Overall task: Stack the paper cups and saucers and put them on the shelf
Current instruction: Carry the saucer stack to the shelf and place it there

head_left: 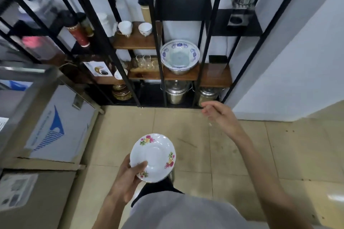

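My left hand grips a white saucer with pink and yellow flower prints by its near-left rim, level, above the tiled floor. My right hand is stretched out in front of the black metal shelf unit, fingers loosely apart and holding nothing. Two white teacups stand on an upper wooden shelf board. I see no paper cups.
A large blue-and-white bowl sits on the middle wooden shelf, glass cups left of it. Steel pots stand on the bottom level. Cardboard boxes lie at left. A white wall is to the right.
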The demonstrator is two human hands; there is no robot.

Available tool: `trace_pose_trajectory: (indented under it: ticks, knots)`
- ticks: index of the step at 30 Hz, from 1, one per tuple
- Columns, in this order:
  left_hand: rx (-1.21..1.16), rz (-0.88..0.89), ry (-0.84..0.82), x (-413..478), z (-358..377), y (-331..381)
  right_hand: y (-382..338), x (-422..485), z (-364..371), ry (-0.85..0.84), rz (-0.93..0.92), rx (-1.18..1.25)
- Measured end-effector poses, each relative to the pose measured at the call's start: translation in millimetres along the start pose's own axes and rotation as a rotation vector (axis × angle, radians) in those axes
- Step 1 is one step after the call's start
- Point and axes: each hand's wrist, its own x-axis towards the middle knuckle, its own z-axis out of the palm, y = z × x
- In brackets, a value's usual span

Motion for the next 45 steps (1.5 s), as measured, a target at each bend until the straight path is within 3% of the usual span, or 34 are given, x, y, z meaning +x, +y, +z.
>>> trace_pose_trajectory:
  ticks: [7,11,15,22,27,30,34,38,45]
  knots:
    - [0.070,0.019,-0.045,129.7,33.1,141.9,6.9,69.0,14.8,0.110,0.178,0.098]
    - [0.057,0.068,-0.114,193.5,69.8,225.7,15.5,95.0,-9.6,0.193,0.261,0.106]
    - [0.001,0.151,-0.125,248.1,117.8,298.4,6.8,160.7,-56.6,0.245,0.219,0.106]
    - [-0.063,0.258,-0.129,291.3,180.2,387.1,-138.5,299.4,-133.1,0.330,-0.198,0.026]
    - [-0.042,0.269,-0.202,318.8,202.2,438.3,-280.6,354.2,-175.6,0.716,-0.735,-0.267]
    - [-0.025,0.249,-0.209,340.8,212.2,452.9,-353.8,379.8,-191.8,0.785,-0.790,-0.297]
    - [-0.028,0.237,-0.264,363.5,233.1,467.0,-413.8,407.7,-203.9,0.696,-0.873,-0.080]
    - [-0.033,0.200,-0.200,388.5,247.6,465.2,-421.0,423.0,-200.9,0.635,-0.878,0.157]
    - [-0.103,0.123,-0.043,445.0,284.0,466.6,-417.7,432.9,-196.6,0.704,-0.899,0.226]
